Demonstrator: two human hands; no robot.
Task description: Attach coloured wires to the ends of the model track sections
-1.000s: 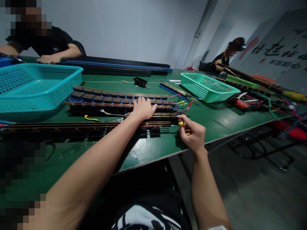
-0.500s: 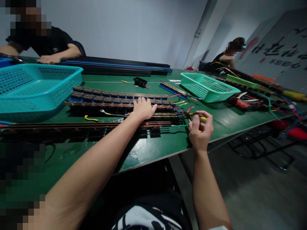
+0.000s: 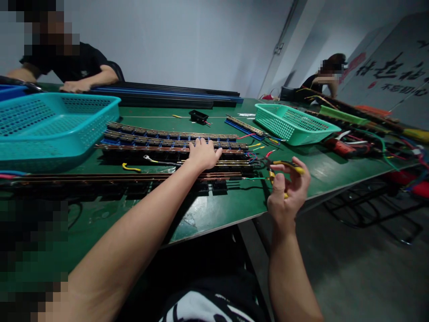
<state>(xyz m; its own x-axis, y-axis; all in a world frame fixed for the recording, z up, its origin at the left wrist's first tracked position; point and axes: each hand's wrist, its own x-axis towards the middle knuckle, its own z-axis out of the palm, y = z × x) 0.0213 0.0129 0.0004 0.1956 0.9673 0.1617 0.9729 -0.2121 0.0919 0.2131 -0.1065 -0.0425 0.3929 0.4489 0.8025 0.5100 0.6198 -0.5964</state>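
My left hand (image 3: 204,155) lies spread over a row of strips with copper-coloured bars (image 3: 161,147), pressing on them with its fingers apart. At their right end, my right hand (image 3: 290,192) holds pliers (image 3: 295,167) with yellow and black handles. The handles are spread apart, and the jaws point left toward the loose wire ends (image 3: 253,156). A green wire (image 3: 254,178) runs from the nearest strip (image 3: 100,178) toward the pliers. Whether the jaws touch any wire I cannot tell.
A large turquoise basket (image 3: 83,129) stands at the left, a green basket (image 3: 298,137) at the back right. Between them lie a small black box (image 3: 198,117) and a short strip (image 3: 244,127). A red tool (image 3: 345,147) rests farther right. Two other people sit across the table.
My right hand has opened its fingers, and the plier handles have spread wider. My left hand stays on the strips. The whole view has shifted slightly.
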